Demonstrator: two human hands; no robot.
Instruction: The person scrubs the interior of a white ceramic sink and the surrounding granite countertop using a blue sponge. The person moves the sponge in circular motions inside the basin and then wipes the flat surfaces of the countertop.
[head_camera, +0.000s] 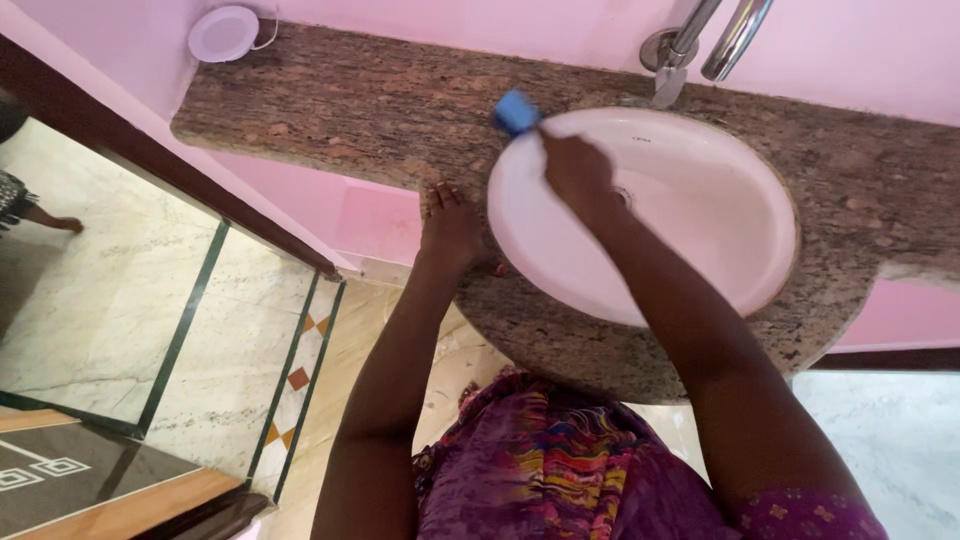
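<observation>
Right hand (578, 172) clenched around a blue sponge (516, 111) at the sink's (740, 270) ten-o'clock rim, while the left hand (450, 225), released, lies flat on the counter (340, 110) for support.

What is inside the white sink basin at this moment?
Inside the white sink basin are the right hand, holding a blue sponge at the rim, and part of the drain. The forearm covers the rest of the drain. The left hand rests on the granite counter.
</observation>
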